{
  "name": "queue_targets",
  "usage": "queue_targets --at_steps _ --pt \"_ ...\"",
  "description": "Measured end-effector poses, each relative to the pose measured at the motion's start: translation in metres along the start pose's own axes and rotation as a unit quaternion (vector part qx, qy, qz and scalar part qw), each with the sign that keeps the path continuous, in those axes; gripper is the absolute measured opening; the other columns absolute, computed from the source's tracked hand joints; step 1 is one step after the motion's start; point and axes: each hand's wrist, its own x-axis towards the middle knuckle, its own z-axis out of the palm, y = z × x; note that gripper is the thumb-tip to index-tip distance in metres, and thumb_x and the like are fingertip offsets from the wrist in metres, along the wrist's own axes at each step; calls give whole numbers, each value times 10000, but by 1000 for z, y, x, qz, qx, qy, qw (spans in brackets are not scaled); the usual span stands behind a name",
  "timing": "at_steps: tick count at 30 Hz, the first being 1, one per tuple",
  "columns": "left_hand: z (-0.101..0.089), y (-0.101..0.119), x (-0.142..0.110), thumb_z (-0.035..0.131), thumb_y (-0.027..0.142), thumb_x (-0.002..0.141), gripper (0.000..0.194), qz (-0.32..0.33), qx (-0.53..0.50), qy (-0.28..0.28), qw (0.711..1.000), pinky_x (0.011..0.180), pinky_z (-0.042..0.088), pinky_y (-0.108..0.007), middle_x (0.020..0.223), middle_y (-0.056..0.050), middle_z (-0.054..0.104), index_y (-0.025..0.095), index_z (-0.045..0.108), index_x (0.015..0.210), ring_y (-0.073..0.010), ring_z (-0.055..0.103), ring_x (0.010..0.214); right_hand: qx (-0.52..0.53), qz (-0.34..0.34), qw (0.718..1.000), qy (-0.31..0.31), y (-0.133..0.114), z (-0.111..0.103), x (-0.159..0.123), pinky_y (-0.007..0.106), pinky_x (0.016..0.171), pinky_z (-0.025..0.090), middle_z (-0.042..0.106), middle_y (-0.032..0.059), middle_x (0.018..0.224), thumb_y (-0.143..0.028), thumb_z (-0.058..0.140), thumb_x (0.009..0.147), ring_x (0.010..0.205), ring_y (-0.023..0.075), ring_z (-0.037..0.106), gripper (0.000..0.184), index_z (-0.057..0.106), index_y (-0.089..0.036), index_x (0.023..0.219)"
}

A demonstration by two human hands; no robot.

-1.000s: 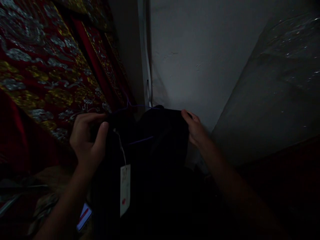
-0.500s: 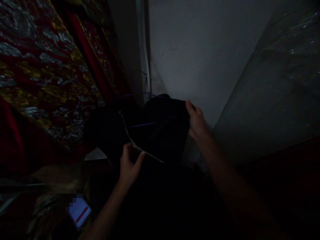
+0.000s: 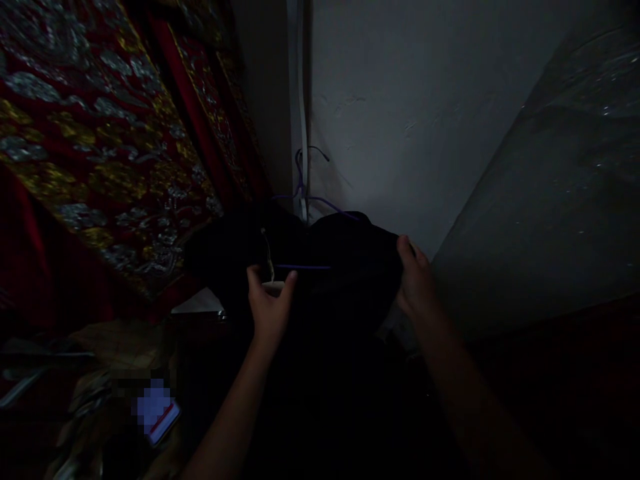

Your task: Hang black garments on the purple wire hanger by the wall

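Note:
A black garment (image 3: 345, 280) hangs on a thin purple hanger (image 3: 327, 202), whose hook is up by a pale upright strip. My right hand (image 3: 415, 277) grips the garment's right edge, thumb on the near side and fingers behind. My left hand (image 3: 267, 303) is in front of the garment, with a pale hang tag (image 3: 274, 286) held between thumb and fingers. From the tag a thin string (image 3: 269, 253) runs up to the garment. Most of the tag is hidden by the hand, and the garment's folds are lost in the dark.
Red fabric with gold and silver embroidery (image 3: 115, 133) fills the left side. Behind the garment is a grey wall (image 3: 400, 120), with clear plastic sheeting (image 3: 560, 180) on the right. A lit phone (image 3: 163, 417) lies among cloth at lower left.
The hang tag has swung from a slanted, edge-on position to lie within my left hand. The hanger's hook has turned to point right. My right hand keeps its grip on the garment.

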Motion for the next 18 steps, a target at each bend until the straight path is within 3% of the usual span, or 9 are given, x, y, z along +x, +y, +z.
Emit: queue_targets --at_steps 5,9,14,18 --pt "-5 -13 -14 681 549 860 472 -14 -25 -56 998 742 495 -297 955 -39 622 229 491 1149 -189 622 845 -10 -17 1000 -7 15 1 -3 473 1102 474 716 77 1216 -637 678 830 1311 266 575 488 694 -227 1093" --pt "-5 -22 -17 419 616 975 467 -60 -112 -107 986 628 487 -283 891 -15 596 252 439 1267 -166 597 700 -10 -10 1000 -19 17 -1 -1 488 1095 481 711 99 1229 -621 667 843 1297 275 589 483 685 -215 1105" --pt "-3 -23 -29 651 428 900 284 -40 -123 -62 990 763 501 -258 951 -19 624 227 549 1072 -158 629 857 -32 -13 999 6 21 -6 -1 492 1173 401 690 88 1294 -606 713 810 1349 269 551 473 693 -230 1096" --pt "0 -27 -22 695 420 875 248 -27 -73 -66 995 713 487 -255 844 -18 649 195 609 937 -166 640 794 -30 -26 999 2 24 -7 5 479 1207 357 688 70 1311 -621 729 785 1354 257 547 494 702 -238 1097"
